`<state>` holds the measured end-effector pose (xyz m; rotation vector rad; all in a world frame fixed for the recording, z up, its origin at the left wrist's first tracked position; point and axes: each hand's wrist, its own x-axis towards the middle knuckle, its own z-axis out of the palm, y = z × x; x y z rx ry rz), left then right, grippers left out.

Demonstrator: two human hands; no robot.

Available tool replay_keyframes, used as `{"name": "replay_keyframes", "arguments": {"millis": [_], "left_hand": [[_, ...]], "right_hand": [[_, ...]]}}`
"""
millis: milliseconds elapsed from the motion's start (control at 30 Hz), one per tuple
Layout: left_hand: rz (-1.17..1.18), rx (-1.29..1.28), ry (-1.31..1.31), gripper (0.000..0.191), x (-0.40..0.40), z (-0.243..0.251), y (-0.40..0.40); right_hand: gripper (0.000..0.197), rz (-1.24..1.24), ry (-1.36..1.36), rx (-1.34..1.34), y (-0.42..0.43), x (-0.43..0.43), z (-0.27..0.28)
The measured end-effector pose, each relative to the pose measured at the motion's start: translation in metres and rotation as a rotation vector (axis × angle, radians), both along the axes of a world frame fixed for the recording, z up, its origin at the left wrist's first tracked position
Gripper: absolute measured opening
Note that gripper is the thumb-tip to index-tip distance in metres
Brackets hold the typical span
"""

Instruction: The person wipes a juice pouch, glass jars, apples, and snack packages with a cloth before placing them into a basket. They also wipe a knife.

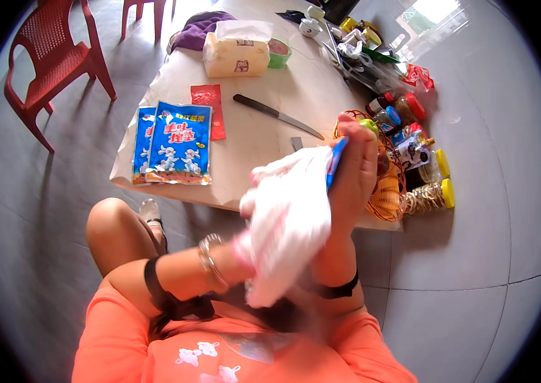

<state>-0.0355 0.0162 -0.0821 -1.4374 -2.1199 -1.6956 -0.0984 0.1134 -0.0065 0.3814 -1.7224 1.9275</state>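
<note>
A white cloth with pink edging [294, 210] covers most of my left hand [248, 203], which presses it towards my right palm; motion blurs both. My right hand [357, 165] is raised and turned edge-on, steadying a blue packet [336, 163] against the cloth. Only a narrow strip of that packet shows, the rest being hidden. To the left, two blue printed foil packets [179, 143] overlap on the table [246, 167], partly over a red packet [209, 112]. Beyond my hands lies a knife with a dark handle [277, 115], its tip pointing towards an orange woven basket [385, 196] holding fruit.
A tissue pack [237, 57], green tape roll [280, 53] and purple cloth [202, 29] sit at the table's far end. Several lidded jars [428, 165] line the right edge, with plastic bags [371, 64] beyond. A red plastic chair [55, 67] stands at left on the tiled floor.
</note>
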Motion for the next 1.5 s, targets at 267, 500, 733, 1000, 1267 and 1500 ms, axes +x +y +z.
{"name": "replay_keyframes", "arguments": {"millis": [267,500,733,1000,1267,1500], "left_hand": [[0.132,0.19,-0.596,0.04,-0.038,0.053,-0.049],[0.596,-0.048,-0.034,0.05,-0.067,0.024,-0.066],[0.568,0.373,-0.245,0.045,-0.078,-0.003,-0.052],[0.513,-0.079,-0.091,0.074,-0.073,0.03,-0.036],[0.309,-0.113,0.031,0.048,-0.064,0.028,-0.047],[0.375,-0.252,0.183,0.053,-0.054,0.051,-0.033]], "right_hand": [[0.038,-0.23,0.157,0.747,0.001,-0.033,0.007],[0.048,0.366,-0.281,-0.13,0.04,-0.052,-0.006],[0.051,0.484,-0.625,-0.225,0.022,-0.037,-0.01],[0.046,0.186,-0.625,-0.332,0.033,-0.051,-0.015],[0.055,0.456,-0.653,-0.412,0.017,-0.025,0.0],[0.065,0.581,-0.771,-0.5,0.017,-0.027,-0.006]]}}
